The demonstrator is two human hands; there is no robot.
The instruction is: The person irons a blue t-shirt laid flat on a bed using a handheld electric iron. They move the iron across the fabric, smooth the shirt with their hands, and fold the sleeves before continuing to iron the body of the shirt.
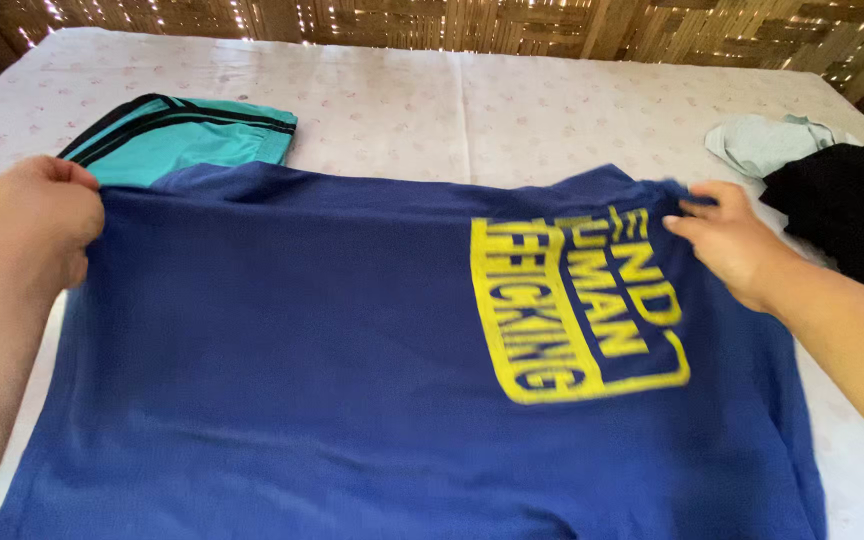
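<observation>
Blue T-shirt (302,370), yellow block print on the half nearer the right hand, spread flat across a bed (512,110) covered with a pale sheet with a faint small pattern. The shirt fills most of the view; its far edge runs from one hand to the other, its near part runs out of the picture at the bottom.

Left hand (40,222): closed in a fist on the far corner of the shirt, fabric bunched between thumb and curled fingers. Cloth pulls taut away from the fist toward the right hand.

Right hand (727,238): fingers drawn together, pinching the far edge of the shirt at the other corner, just beyond the yellow print. The edge is slightly blurred here; the exact finger grip under the cloth cannot be told. Forearm lies over the shirt's side edge.

Just beyond the left hand, toward the middle of the bed: folded teal garment (197,140) with black stripes, lying on the sheet. Its near edge is partly covered by the blue shirt's far edge.

Beyond and outward of the right hand: black garment (842,215), loose heap, near the bed edge. Touching it on the far side, a crumpled pale grey-green garment (767,142).

Behind the bed: woven bamboo wall (452,22), light spots coming through the weave.
</observation>
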